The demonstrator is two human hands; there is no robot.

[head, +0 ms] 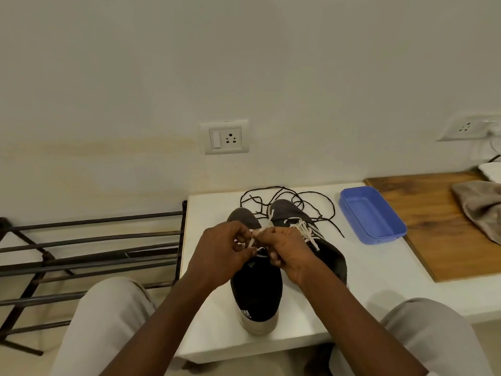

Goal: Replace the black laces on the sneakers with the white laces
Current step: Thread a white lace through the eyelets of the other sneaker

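Note:
Two black sneakers stand side by side on the white table [379,283], heels toward me. Over the tongue of the left sneaker [256,291], my left hand [222,253] and my right hand [287,251] each pinch a strand of the white lace [256,238]. The right sneaker [322,245] carries a white lace [307,232] threaded and tied. The loose black laces [284,198] lie tangled on the table behind the shoes. My hands hide most of the left sneaker's eyelets.
An empty blue plastic tray [371,215] sits right of the shoes. A wooden board [433,226] with a beige cloth [482,210] lies farther right. A dark metal rack [89,253] stands left of the table. My knees flank the table's near edge.

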